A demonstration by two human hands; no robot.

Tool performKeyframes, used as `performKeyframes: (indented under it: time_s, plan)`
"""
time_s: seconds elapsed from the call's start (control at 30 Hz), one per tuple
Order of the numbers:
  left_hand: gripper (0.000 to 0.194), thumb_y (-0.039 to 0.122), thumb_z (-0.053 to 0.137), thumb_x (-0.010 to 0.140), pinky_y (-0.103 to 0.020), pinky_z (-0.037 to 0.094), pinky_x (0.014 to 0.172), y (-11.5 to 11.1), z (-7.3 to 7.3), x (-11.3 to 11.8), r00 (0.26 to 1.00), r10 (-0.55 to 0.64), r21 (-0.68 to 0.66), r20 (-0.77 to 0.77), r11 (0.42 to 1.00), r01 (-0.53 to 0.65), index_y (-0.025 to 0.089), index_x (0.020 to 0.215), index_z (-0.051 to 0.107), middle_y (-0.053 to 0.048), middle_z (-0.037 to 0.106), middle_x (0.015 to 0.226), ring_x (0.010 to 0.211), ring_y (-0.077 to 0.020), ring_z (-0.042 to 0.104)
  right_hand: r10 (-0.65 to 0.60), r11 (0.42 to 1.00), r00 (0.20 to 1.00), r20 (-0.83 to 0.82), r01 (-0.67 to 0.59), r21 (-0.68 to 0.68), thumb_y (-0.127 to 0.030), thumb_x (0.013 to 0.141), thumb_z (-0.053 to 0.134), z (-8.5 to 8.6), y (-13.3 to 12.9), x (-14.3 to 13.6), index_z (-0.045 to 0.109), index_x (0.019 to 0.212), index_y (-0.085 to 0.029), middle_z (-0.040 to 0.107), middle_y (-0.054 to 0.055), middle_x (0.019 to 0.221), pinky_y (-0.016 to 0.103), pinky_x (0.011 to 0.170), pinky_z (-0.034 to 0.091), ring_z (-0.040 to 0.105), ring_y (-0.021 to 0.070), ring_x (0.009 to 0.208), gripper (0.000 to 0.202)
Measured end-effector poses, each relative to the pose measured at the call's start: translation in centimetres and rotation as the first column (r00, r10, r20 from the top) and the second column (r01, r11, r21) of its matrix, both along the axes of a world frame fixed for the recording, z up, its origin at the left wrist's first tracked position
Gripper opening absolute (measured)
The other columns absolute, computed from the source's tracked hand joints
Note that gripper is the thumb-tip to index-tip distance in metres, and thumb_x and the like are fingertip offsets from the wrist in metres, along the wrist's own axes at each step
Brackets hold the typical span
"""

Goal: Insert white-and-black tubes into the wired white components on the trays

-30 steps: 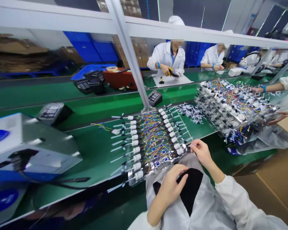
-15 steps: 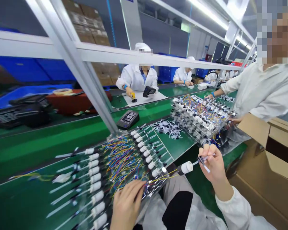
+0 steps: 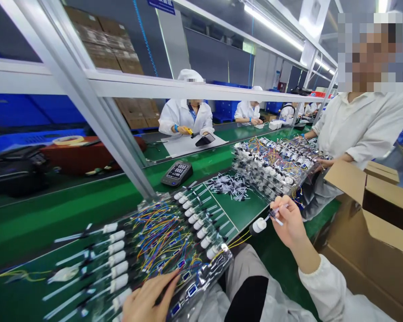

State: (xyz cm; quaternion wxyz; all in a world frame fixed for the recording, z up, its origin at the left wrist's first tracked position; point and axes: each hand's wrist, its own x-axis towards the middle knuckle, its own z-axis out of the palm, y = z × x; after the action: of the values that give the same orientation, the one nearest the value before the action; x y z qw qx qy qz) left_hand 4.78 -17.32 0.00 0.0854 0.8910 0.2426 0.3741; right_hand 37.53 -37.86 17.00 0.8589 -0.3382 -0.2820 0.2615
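My right hand [image 3: 289, 221] pinches a thin clear tube with a dark clip around it. From the tube hangs a small cylinder with a white cap and dark body [image 3: 258, 225], likely a small pump or motor, held up off the tray. Yellow wires [image 3: 239, 240] run from it to the clear plastic tray [image 3: 226, 259]. My left hand [image 3: 151, 297] lies over the tray's near part, thumb and fingertips closed on thin wires by a small circuit board. Rows of white-capped cylinders [image 3: 119, 255] with tubes line both sides; coloured wires [image 3: 161, 237] tangle between them.
Behind the tray stands a blood pressure monitor [image 3: 176, 173]. Loose tube pieces [image 3: 228, 185] lie piled beside stacked filled trays [image 3: 265, 165], where a co-worker in white [image 3: 362, 120] stands. An open cardboard box [image 3: 356, 259] is at right. A metal frame post [image 3: 121, 143] rises from the bench.
My view has shifted slightly. My left hand has moved left and nearer across the tray, uncovering small circuit boards. My right hand still holds the tube with the white-capped cylinder.
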Motion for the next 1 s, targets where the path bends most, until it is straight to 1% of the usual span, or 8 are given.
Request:
performKeyframes:
  time_s: [0.13, 0.3, 0.5, 0.57, 0.67, 0.73, 0.87, 1.0]
  plan:
    - [0.041, 0.062, 0.055, 0.097, -0.036, 0.061, 0.074, 0.4, 0.6, 0.0, 0.996, -0.074, -0.127, -0.044, 0.99, 0.068, 0.032, 0.096, 0.082, -0.001, 0.082, 0.098, 0.085, -0.0244, 0.078, 0.003, 0.999, 0.999, -0.044, -0.005, -0.049, -0.03, 0.08, 0.088, -0.7, 0.7, 0.1, 0.065, 0.078, -0.021, 0.064, -0.001, 0.083, 0.019, 0.058, 0.052, 0.056, 0.0077, 0.063, 0.025]
    - [0.058, 0.072, 0.047, 0.096, -0.035, 0.062, 0.075, 2.1, 1.1, -1.0, 1.0, 0.005, -0.117, -0.004, 0.993, -0.005, 0.026, 0.09, 0.082, -0.005, 0.082, 0.096, 0.086, -0.0252, 0.078, -0.085, 0.996, 0.996, -0.038, 0.084, -0.031, -0.03, 0.078, 0.09, 0.1, 0.2, 1.2, 0.066, 0.079, -0.021, 0.066, -0.001, 0.085, 0.019, 0.063, 0.054, 0.057, 0.0062, 0.064, 0.025]
    - [0.041, 0.061, 0.054, 0.098, -0.036, 0.059, 0.069, 2.9, 0.8, -0.9, 0.998, -0.014, -0.142, -0.058, 0.99, 0.006, 0.029, 0.094, 0.079, 0.0, 0.081, 0.093, 0.081, -0.0241, 0.076, -0.18, 0.983, 0.983, 0.023, 0.181, -0.04, -0.03, 0.08, 0.088, 2.5, 0.2, 1.4, 0.067, 0.075, -0.026, 0.067, -0.003, 0.085, 0.02, 0.058, 0.052, 0.054, 0.0077, 0.064, 0.022]
    - [0.032, 0.051, 0.055, 0.1, -0.038, 0.06, 0.075, 1.8, 1.7, -0.6, 0.997, -0.012, -0.203, -0.079, 0.979, -0.004, 0.029, 0.095, 0.077, 0.0, 0.08, 0.095, 0.086, -0.0242, 0.075, -0.164, 0.983, 0.986, 0.032, 0.166, -0.081, -0.029, 0.076, 0.09, 2.9, 0.5, 1.2, 0.068, 0.075, -0.026, 0.069, -0.002, 0.087, 0.022, 0.059, 0.054, 0.055, 0.0091, 0.064, 0.022]
    - [0.035, 0.042, 0.059, 0.098, -0.049, 0.054, 0.101, -0.1, 4.1, -0.3, 0.975, 0.221, -0.229, 0.005, 0.95, -0.214, 0.02, 0.122, 0.07, -0.011, 0.074, 0.122, 0.116, -0.0303, 0.068, -0.195, 0.976, 0.981, 0.021, 0.196, -0.093, -0.026, 0.067, 0.094, 2.9, 1.5, 1.7, 0.07, 0.074, -0.023, 0.07, -0.001, 0.085, 0.022, 0.056, 0.055, 0.055, 0.0086, 0.062, 0.025]
    - [0.041, 0.036, 0.06, 0.099, -0.051, 0.048, 0.111, -1.2, 5.8, -0.3, 0.953, 0.284, -0.234, 0.104, 0.938, -0.254, 0.017, 0.135, 0.061, -0.014, 0.067, 0.134, 0.126, -0.0292, 0.062, -0.222, 0.973, 0.975, 0.021, 0.223, -0.06, -0.024, 0.063, 0.094, 2.6, 2.3, 2.4, 0.07, 0.072, -0.021, 0.068, 0.0, 0.08, 0.02, 0.052, 0.052, 0.055, 0.0084, 0.059, 0.026]
    - [0.035, 0.024, 0.059, 0.1, -0.046, 0.05, 0.111, -3.7, 8.3, 0.4, 0.973, 0.156, -0.215, 0.171, 0.969, -0.117, 0.023, 0.135, 0.06, -0.011, 0.068, 0.131, 0.126, -0.0251, 0.062, -0.218, 0.976, 0.976, 0.024, 0.218, -0.01, -0.022, 0.059, 0.095, 2.1, 3.3, 3.4, 0.07, 0.071, -0.019, 0.066, 0.0, 0.077, 0.019, 0.048, 0.05, 0.057, 0.0093, 0.06, 0.028]
    - [0.049, 0.031, 0.071, 0.094, -0.05, 0.049, 0.11, -5.0, 8.0, 2.5, 1.0, -0.016, -0.233, 0.026, 0.972, 0.022, 0.023, 0.14, 0.057, -0.013, 0.067, 0.135, 0.127, -0.0301, 0.061, -0.221, 0.975, 0.975, 0.009, 0.221, -0.005, -0.023, 0.058, 0.094, 1.8, 2.7, 3.5, 0.073, 0.073, -0.021, 0.063, 0.0, 0.081, 0.018, 0.048, 0.047, 0.058, 0.0094, 0.065, 0.026]
